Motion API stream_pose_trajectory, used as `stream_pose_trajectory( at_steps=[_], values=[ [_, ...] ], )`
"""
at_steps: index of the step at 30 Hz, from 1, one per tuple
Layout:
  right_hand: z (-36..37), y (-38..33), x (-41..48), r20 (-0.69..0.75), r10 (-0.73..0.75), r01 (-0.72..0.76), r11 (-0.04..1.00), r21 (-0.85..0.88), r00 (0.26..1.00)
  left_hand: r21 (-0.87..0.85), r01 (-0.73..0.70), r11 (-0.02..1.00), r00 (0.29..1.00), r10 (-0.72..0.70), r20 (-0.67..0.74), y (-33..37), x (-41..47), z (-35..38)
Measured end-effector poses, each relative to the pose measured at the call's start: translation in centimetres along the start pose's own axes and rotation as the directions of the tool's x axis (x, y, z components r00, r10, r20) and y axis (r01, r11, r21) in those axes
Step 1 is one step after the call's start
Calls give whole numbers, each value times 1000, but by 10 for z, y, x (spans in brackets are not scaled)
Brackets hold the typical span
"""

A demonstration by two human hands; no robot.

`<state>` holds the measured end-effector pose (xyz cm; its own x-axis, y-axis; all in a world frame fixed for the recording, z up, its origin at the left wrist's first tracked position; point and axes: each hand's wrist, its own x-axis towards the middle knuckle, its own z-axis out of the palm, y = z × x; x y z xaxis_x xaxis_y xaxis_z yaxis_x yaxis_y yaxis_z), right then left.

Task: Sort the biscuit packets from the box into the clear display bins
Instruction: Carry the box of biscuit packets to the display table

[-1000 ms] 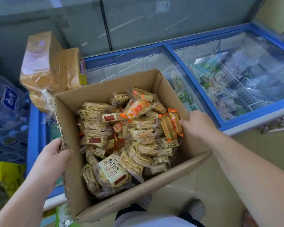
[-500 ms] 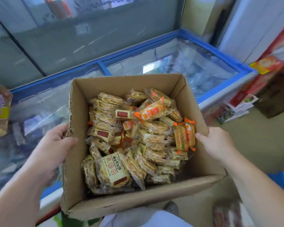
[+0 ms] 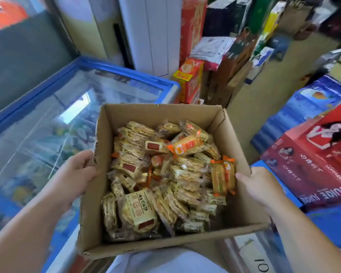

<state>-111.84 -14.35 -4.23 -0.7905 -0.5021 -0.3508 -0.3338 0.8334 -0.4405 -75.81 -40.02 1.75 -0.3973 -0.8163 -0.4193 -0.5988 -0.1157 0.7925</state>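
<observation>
— Holding what?
— Open cardboard box (image 3: 161, 113), gripped at both side walls: left hand (image 3: 75, 174), right hand (image 3: 258, 186).
— Inside?
— Heaped biscuit packets (image 3: 165, 174). Blue-rimmed freezer (image 3: 130, 74) at left, red carton (image 3: 313, 170) at right.

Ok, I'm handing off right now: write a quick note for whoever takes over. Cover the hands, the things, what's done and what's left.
Left hand: grips the left wall of the cardboard box.
Right hand: grips the right wall.
Things: the box is held up in front of the body, beside the chest freezer. The biscuit packets are piled inside, kinds mixed. The clear display bins are not in view.
Done: no sorting shows.
Left: reach the bins, then sort every packet.
</observation>
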Motion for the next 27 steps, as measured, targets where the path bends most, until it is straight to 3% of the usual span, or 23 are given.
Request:
stream_pose_trajectory(
  at_steps=[9, 15, 23, 27],
  values=[
    [-71, 2, 138, -151, 256, -250, 967, 58, 955, 63, -137, 989, 968, 119, 222, 155, 243, 93],
    [-126, -18, 235, -262, 332, -309, 942, 127, 906, 142, -274, 951, 917, 213, 337, 271, 375, 146],
    [-186, 4, 390, -164, 404, -376, 910, 174, 900, 96, -248, 964, 884, 184, 429, 384, 497, 252],
    [-228, 20, 489, -93, 391, -370, 911, 184, 916, 99, -216, 971, 907, 162, 389, 438, 552, 307]
  ],
)
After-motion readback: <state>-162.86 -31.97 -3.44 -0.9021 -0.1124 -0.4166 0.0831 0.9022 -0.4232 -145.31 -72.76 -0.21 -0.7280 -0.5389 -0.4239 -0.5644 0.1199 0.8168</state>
